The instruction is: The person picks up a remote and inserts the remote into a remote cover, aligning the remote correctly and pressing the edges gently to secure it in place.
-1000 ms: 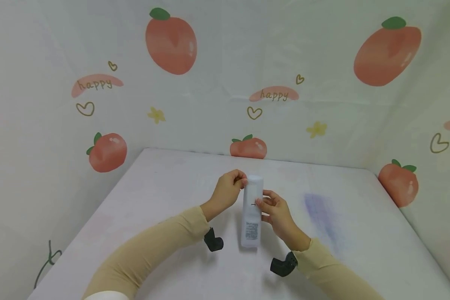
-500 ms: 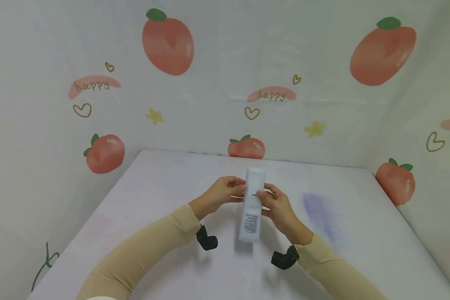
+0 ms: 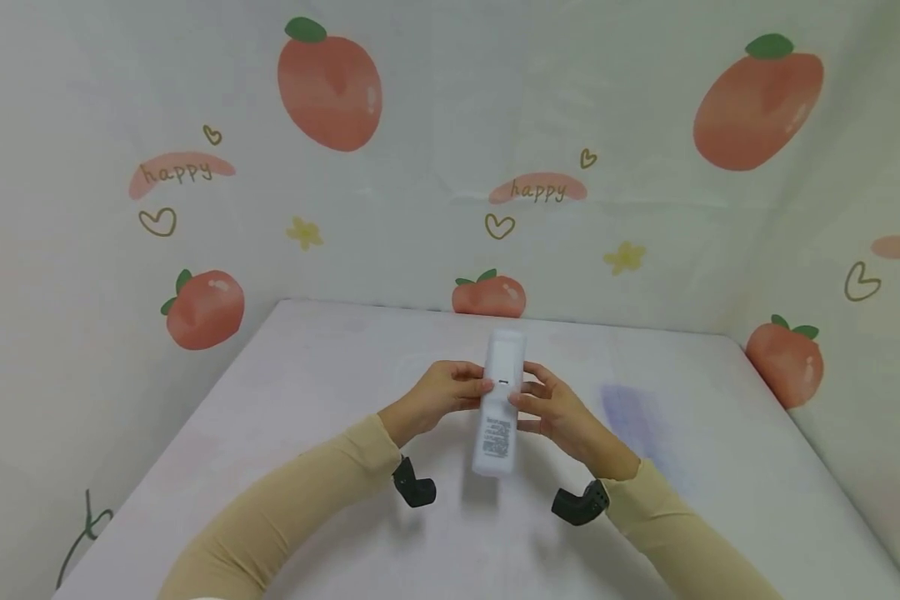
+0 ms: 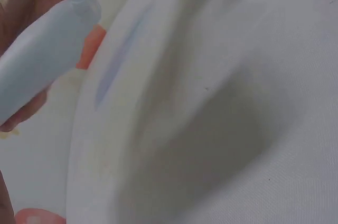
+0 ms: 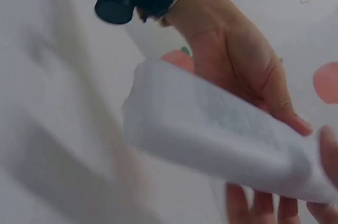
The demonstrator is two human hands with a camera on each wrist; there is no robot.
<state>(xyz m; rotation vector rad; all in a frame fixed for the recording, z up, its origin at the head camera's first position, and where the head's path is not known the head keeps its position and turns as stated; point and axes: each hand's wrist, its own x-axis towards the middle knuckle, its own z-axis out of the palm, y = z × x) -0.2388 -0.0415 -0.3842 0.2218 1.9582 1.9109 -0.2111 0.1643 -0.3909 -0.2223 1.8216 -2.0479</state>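
A white remote control (image 3: 497,408) is held above the table, its back with a small dark notch and a grey printed label facing the head camera. My left hand (image 3: 437,398) grips its left edge, thumb on the back face. On the opposite edge my right hand (image 3: 570,423) holds it, thumb also on the back face and the other fingers partly hidden behind. The left wrist view shows one end of the remote control (image 4: 50,49) at its left side. Close up in the right wrist view, the remote control (image 5: 211,129) lies slanted, with fingers along both long edges.
A white cloth covers the table (image 3: 330,367), with a purple smudge (image 3: 633,425) right of the hands. Behind stands a white curtain (image 3: 420,150) printed with fruit. Black wrist cameras (image 3: 414,483) hang below both sleeves.
The left hand has slid from the remote control's top corner to its left edge. The remote control has risen from the table and tilted slightly; the right hand has kept hold.
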